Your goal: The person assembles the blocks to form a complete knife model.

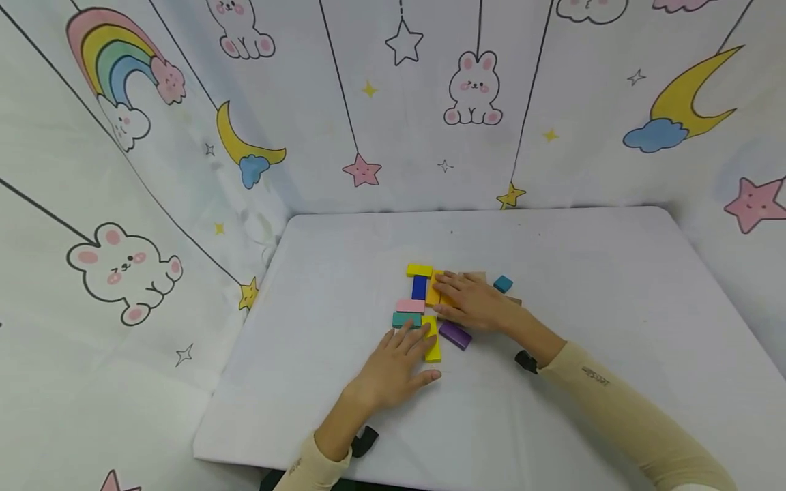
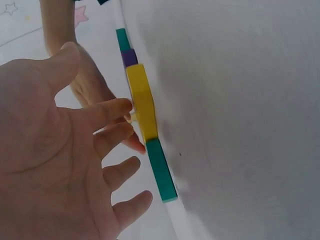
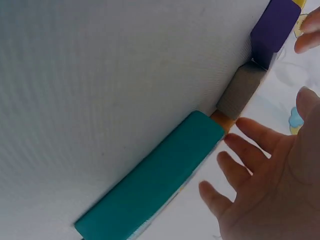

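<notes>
Flat coloured blocks lie in a cluster on the white table. My left hand, fingers spread, rests its fingertips at a teal block and a yellow block. Over the cluster's right side lies my right hand, fingers extended across orange-yellow blocks and partly hiding them. A pink block, a dark blue block and another yellow block line the left side. Tan blocks show behind the right hand. In the left wrist view, fingertips reach the yellow block.
A purple block lies angled below the right hand. Apart to the right is a blue-teal block. Dark wrist straps show under both wrists. A patterned backdrop stands behind the table.
</notes>
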Tool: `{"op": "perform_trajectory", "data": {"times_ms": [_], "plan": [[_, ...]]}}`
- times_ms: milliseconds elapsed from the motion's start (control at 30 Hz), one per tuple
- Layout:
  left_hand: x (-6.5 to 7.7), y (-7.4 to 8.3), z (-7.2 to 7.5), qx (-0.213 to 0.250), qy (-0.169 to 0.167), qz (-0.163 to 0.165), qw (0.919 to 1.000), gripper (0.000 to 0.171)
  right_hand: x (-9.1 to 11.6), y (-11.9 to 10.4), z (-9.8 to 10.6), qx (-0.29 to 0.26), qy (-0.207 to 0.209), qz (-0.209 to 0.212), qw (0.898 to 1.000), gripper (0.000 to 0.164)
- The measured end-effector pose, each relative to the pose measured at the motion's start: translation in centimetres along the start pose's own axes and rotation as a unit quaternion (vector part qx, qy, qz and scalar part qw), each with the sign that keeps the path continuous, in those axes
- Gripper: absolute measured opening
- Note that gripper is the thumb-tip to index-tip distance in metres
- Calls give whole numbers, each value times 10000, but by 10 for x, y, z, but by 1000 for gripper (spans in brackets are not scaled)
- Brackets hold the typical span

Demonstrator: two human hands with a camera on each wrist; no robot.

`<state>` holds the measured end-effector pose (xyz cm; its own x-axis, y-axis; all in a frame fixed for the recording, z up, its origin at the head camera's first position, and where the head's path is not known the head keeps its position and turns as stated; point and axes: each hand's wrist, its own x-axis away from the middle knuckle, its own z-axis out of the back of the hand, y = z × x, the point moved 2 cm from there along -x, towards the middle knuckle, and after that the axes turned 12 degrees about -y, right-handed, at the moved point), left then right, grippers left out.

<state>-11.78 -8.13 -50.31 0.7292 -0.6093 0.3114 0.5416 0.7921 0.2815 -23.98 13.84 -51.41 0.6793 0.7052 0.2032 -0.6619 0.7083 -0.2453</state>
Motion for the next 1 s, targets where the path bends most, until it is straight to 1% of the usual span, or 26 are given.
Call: {"op": "perform_trajectory", "data": {"times_ms": [200, 300, 367, 567, 633, 700, 900, 1000], "plan": [[6, 10, 3, -33, -384, -355, 9986, 64, -1, -3, 1, 107, -111, -157, 9998, 71], [8, 15, 6, -109, -450, -468, 9978, 64, 0, -4, 4, 183, -125, -244, 9995, 70], [9, 17, 8, -179, -466, -462, 9977, 67, 1, -4, 5, 213, -86, -277, 9994, 69], [14, 22, 12, -263, -568, -107, 9980, 80, 2, -2, 7, 127, 13, -299, 9995, 68], [16, 22, 13, -251, -580, 23, 9980, 82, 2, -2, 7, 130, 22, -310, 9994, 67], [17, 22, 15, -223, -534, 122, 9982, 80, 3, -2, 8, 190, 19, -353, 9992, 65], [22, 20, 20, -220, -275, 292, 9990, 64, 8, -2, 11, 407, -38, -529, 9978, 66], [24, 18, 21, -255, -268, 416, 9985, 63, 10, -2, 11, 431, -90, -629, 9970, 67]]}}
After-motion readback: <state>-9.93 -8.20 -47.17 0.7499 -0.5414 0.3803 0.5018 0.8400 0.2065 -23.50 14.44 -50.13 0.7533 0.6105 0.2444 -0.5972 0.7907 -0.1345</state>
